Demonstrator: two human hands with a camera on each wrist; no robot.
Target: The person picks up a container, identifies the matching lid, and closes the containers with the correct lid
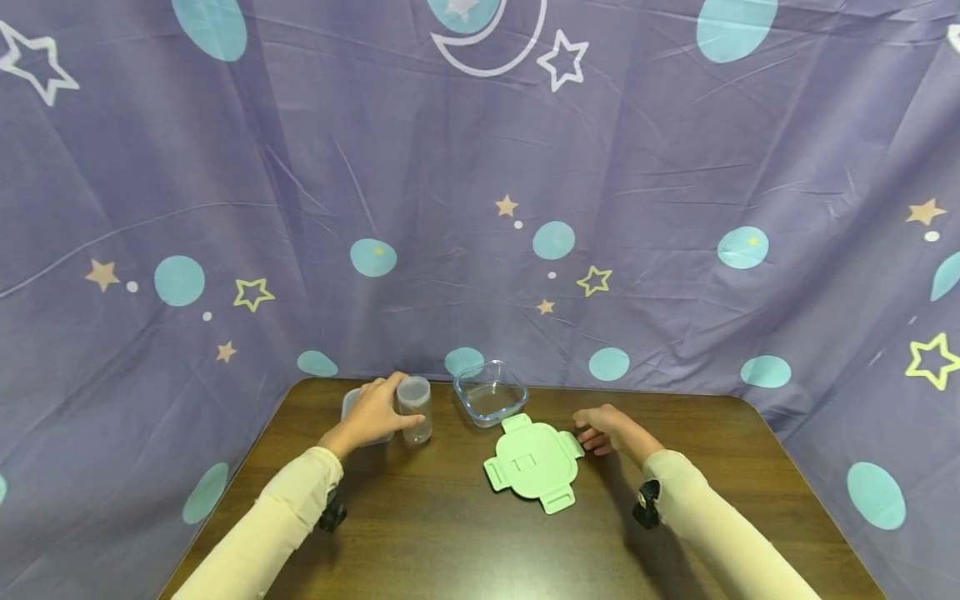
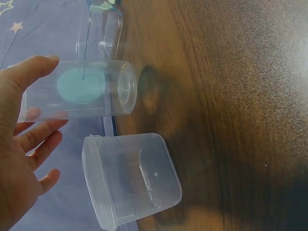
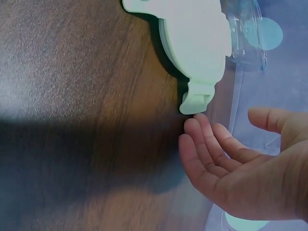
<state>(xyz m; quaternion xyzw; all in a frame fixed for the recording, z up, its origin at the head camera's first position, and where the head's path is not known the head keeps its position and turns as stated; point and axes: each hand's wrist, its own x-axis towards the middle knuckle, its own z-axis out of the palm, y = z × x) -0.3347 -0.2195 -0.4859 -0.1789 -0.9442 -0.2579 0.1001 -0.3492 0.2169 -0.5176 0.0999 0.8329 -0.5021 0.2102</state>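
My left hand (image 1: 372,417) grips a clear plastic cylindrical jar (image 2: 82,89), thumb on one side and fingers on the other. The jar stands upright, its base close over the table. Just beside it, partly behind the left hand, sits a translucent square plastic container (image 2: 134,178) with its lid on. My right hand (image 3: 245,168) is held with relaxed, slightly bent fingers and nothing in it. Its fingertips are right at a side flap of a light green lid (image 1: 536,460), which lies flat on the table with its flaps spread.
A square glass container (image 1: 491,400) without a lid stands behind the green lid, near the table's back edge. The brown wooden table (image 1: 450,533) ends against a purple patterned curtain (image 1: 450,167) at the back and sides.
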